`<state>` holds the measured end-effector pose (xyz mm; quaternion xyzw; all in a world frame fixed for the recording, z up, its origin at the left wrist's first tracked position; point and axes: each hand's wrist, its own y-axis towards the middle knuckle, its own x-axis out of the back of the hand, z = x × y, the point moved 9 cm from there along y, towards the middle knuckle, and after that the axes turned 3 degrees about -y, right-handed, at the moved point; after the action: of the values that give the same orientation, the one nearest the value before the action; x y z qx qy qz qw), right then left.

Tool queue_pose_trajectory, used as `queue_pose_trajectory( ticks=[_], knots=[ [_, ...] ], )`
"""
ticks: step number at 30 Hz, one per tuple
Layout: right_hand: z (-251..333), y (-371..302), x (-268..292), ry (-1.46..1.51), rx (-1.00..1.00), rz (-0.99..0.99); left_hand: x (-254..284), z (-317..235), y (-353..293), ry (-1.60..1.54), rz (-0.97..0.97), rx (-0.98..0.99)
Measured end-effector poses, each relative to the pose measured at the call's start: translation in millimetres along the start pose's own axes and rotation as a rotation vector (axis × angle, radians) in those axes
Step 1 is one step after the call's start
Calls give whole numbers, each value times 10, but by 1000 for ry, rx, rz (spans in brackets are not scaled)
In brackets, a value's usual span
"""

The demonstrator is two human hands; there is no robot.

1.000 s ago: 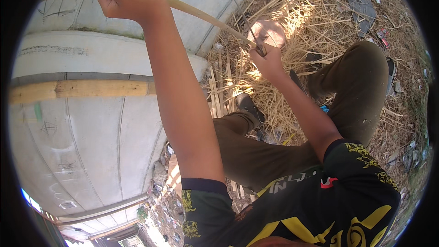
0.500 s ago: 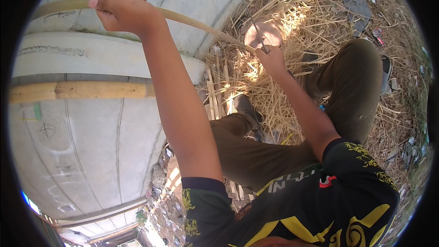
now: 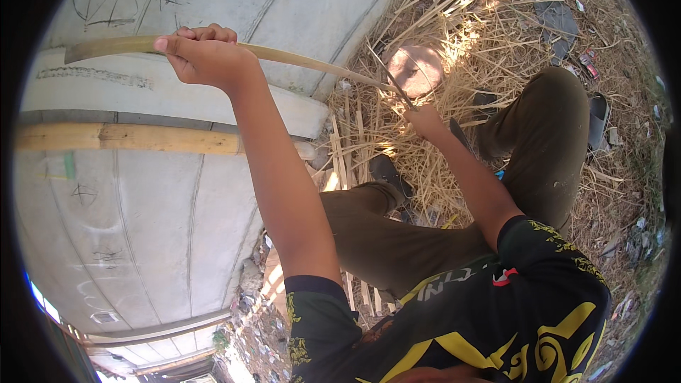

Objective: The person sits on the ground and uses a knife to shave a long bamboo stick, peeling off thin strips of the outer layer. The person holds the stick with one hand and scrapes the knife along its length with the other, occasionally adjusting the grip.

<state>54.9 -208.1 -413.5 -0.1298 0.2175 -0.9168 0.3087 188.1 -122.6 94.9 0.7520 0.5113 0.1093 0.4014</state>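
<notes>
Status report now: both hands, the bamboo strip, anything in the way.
Left hand gripping bamboo strip high. Right hand at its lower end. Bamboo pole lies below, apart. Straw litter around.

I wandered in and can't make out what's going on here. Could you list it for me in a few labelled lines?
Left hand: raised, closed around a long bamboo strip
Right hand: lower, gripping the strip's far end
Strip: bowed between the two hands
Beside: thick bamboo pole lying along a grey concrete wall
Ground: dry bamboo slivers and straw
Legs: olive trousers, knees bent
</notes>
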Motion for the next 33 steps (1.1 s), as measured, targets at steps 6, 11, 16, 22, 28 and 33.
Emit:
queue_pose_trajectory(
  ticks=[6,11,16,22,28,33],
  knots=[
    [189,18,200,96,99,-100,2,-115,-137,-89,-30,28],
    [264,131,392,-58,203,-241,-163,-126,-185,-75,6,-25],
    [991,-536,411,382,422,-218,-68,-33,-136,4,-18,-47],
    [-521,13,-38,220,-176,34,-80,-11,-38,29,-9,-46],
    [574,-22,208,-219,352,-221,116,73,40,-11,-15,-34],
    [1007,-478,256,326,531,-179,162,91,25,3,-61,-24]
  ],
)
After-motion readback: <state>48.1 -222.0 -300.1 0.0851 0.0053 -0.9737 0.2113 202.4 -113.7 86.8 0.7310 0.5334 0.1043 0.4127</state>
